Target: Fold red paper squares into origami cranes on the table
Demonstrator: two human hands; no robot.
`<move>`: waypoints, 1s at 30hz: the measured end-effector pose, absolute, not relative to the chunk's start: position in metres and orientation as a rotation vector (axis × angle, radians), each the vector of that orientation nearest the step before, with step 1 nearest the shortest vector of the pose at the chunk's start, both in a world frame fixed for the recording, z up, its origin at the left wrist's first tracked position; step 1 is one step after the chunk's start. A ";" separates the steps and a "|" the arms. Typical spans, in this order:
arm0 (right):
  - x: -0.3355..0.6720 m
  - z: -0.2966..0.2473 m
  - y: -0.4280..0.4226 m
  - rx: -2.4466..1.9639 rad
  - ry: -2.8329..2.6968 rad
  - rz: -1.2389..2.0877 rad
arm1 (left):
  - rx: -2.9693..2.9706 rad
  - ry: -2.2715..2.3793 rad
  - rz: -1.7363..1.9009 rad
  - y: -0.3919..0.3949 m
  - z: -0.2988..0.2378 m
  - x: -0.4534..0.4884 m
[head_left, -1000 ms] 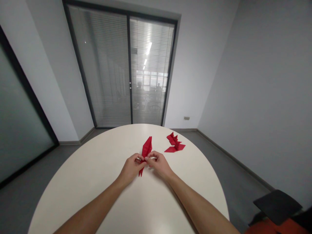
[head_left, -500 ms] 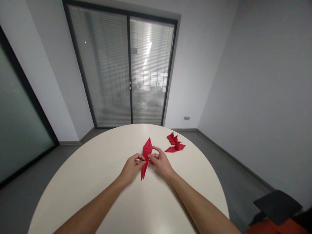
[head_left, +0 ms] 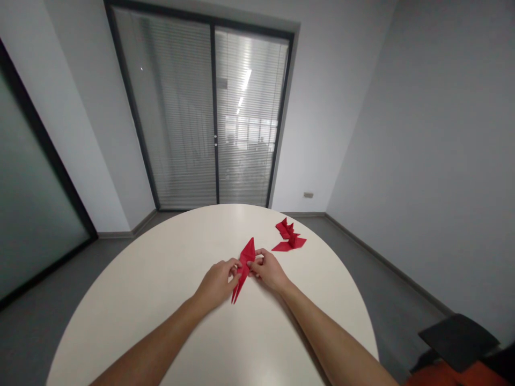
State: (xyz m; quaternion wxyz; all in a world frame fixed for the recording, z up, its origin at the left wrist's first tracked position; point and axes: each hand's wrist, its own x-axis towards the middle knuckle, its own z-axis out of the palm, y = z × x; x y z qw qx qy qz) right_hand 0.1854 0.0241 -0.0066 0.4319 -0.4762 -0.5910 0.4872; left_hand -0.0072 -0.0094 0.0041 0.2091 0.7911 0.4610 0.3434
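A piece of folded red origami paper (head_left: 248,251) is held between my two hands over the middle of the round table. Its wide pointed end faces away from me, and two narrow points stick out toward me. My left hand (head_left: 219,280) pinches its left edge, fingers on top and thumb lower down. On the right edge, my right hand (head_left: 269,271) grips the paper between thumb and fingers. Parts of the paper's middle are covered by my fingertips.
Red folded paper cranes (head_left: 290,236) sit on the far right of the white round table (head_left: 181,241). A chair with a black armrest (head_left: 458,340) stands at the lower right. Behind the table is a glass partition with blinds (head_left: 177,118).
The folded paper has come slightly nearer to me and tilted, its wide tip now leaning further right. Both hands have shifted a little with it and keep their hold.
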 end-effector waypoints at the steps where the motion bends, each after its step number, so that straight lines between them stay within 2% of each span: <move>1: 0.188 -0.006 0.024 -1.223 -1.517 1.147 | 2.251 1.305 0.940 -0.010 0.005 -0.008; 11: 0.200 0.017 0.012 -1.573 -1.957 0.483 | 2.540 1.185 0.752 -0.009 0.005 -0.008; 15: 0.203 0.020 0.013 -1.322 -2.192 0.306 | 2.635 1.157 0.707 -0.014 0.011 -0.007; 20: 0.205 0.018 0.013 -0.913 -2.415 0.260 | 2.673 1.168 0.712 -0.021 0.020 -0.006; 30: 0.206 0.026 0.007 -0.969 -2.435 0.288 | 2.682 1.247 0.650 -0.014 0.020 -0.012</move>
